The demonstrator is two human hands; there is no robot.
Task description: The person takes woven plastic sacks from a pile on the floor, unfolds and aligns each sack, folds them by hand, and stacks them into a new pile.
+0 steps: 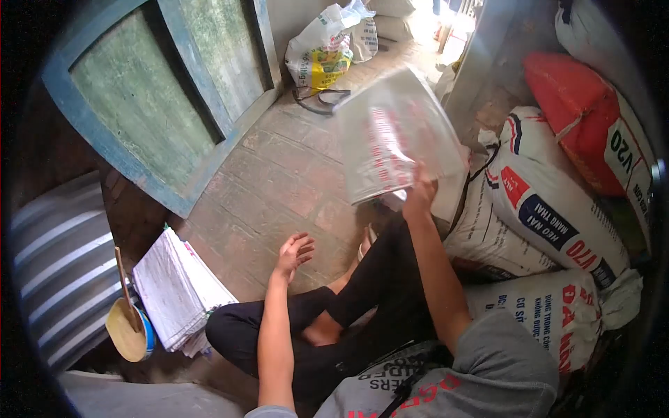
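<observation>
My right hand (pixel 420 194) grips the near edge of a flat, clear plastic bag (pixel 390 136) with red printing. The bag is raised over the brick floor in front of me, and light glints off its middle. Above my bent knee, my left hand (pixel 296 253) hovers with nothing in it, its fingers apart and slightly curled. To the left of my knee lies a pile of flat whitish printed sheets or bags (pixel 174 285), slightly fanned at the edges.
Full printed sacks (pixel 533 202) are heaped along my right, with a red sack (pixel 571 115) on top. A blue-rimmed round container (pixel 130 334) with a stick stands left, beside corrugated metal (pixel 59 258). Ahead are a green-and-blue door (pixel 150 90) and a white-and-yellow bag (pixel 324 59).
</observation>
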